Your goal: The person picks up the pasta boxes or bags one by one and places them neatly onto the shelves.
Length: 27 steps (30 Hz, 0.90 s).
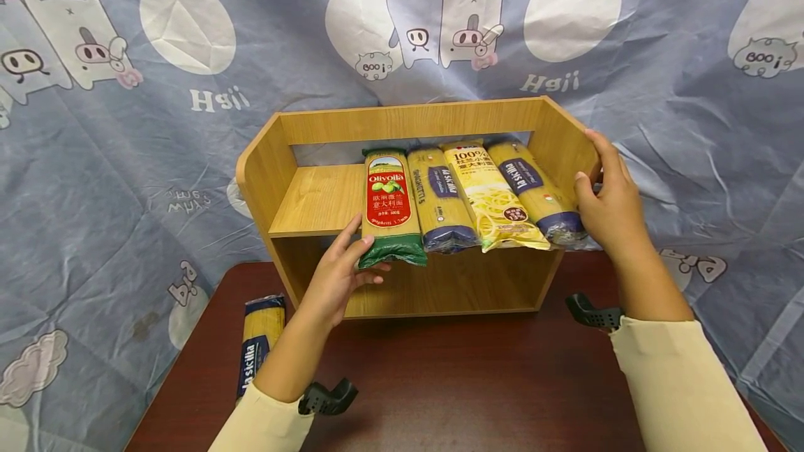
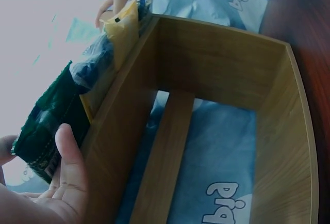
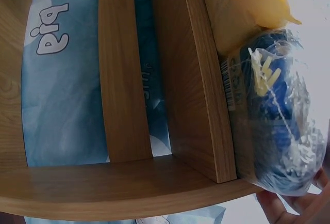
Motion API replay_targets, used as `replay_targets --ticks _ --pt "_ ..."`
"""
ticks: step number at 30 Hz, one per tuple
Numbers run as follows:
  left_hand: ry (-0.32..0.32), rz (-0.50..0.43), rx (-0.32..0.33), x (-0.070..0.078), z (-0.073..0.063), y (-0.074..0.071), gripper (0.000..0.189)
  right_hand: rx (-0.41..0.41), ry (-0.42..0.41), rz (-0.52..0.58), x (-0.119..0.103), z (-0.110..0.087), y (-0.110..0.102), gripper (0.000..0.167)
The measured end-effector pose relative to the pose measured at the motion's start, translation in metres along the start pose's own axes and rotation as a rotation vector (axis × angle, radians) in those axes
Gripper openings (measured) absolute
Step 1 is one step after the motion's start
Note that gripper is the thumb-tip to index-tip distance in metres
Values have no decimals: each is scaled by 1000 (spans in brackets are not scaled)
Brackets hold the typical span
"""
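Observation:
My left hand [image 1: 339, 270] holds the lower end of a spaghetti pack [image 1: 386, 208] with a red label and green ends. The thumb lies at its side edge, with other fingers below; the green end [image 2: 51, 121] juts past the shelf board in the left wrist view. My right hand [image 1: 612, 201] grips the right side panel of the wooden shelf [image 1: 568, 145], thumb on the inner side, close to the blue-ended spaghetti pack [image 3: 278, 115]. Between lie another blue-labelled spaghetti pack [image 1: 440, 194] and a yellow pasta pack [image 1: 493, 194], all side by side on the upper board.
Another blue-labelled spaghetti pack [image 1: 264, 330] lies on the dark red table [image 1: 452, 382], left of the shelf. The lower compartment [image 1: 452, 284] opens toward me. A patterned blue-grey cloth [image 1: 283, 33] hangs behind and around the table.

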<state>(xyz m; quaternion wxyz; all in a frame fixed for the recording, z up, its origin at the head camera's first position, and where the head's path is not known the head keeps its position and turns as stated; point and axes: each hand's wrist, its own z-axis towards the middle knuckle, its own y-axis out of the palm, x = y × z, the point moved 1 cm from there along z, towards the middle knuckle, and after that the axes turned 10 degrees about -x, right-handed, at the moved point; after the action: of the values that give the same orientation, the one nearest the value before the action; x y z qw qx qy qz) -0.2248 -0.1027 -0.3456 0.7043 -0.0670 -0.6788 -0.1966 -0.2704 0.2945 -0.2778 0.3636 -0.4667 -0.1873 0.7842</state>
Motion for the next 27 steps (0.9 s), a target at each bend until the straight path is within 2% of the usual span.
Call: replay_targets --ticks 14,27 --pt "38 136 78 0 -28 -22 43 0 12 3 0 0 1 63" --pt "16 226 148 -6 -51 -42 40 9 4 -2 0 0 1 63"
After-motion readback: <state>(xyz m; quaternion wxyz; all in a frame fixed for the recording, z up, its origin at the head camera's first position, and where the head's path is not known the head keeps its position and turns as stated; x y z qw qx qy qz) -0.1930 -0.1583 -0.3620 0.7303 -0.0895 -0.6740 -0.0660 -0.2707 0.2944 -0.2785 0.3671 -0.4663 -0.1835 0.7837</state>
